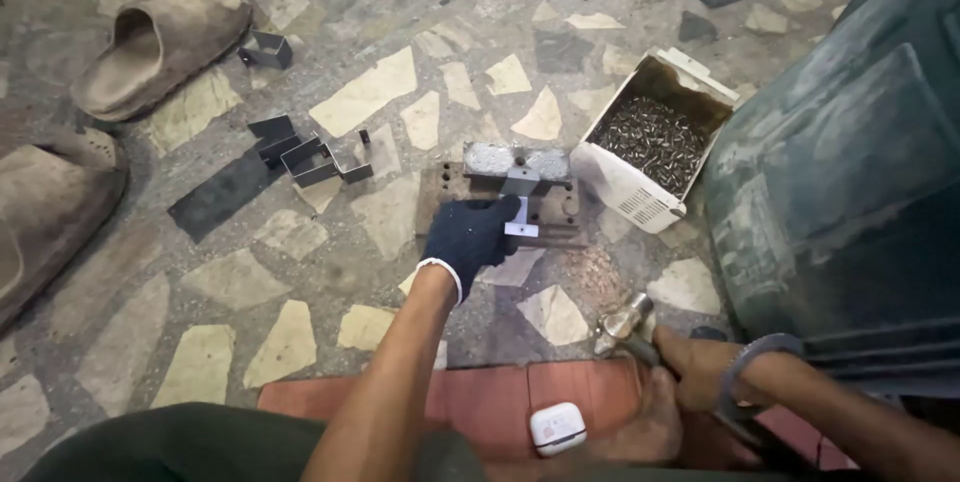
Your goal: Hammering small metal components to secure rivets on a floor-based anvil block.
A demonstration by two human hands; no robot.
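Two worn sandals [150, 47] lie on the stone-chip floor [330, 252] at the far left, and near them sit a few bent metal brackets [310, 157] with flat dark strips, close enough to be picked up one at a time. Toward the middle, the left hand [470, 235], in a dark glove, presses down on a small bright metal piece [522, 217] laid across a rusty iron block [555, 207]; its fingers are curled over the piece, apparently to keep it from shifting on that hard base. A grey slab [490, 159] stands at the block's far edge. To the right, a white box [625, 187] full of small dark metal bits stands just beside the block, within easy reach. Lower right, the bare right hand [700, 367] is clenched around the handle of a hammer [628, 324], whose head hangs low near the floor, apart from the block. A small white case [557, 427] rests on the red mat [480, 397] by the person's knees.
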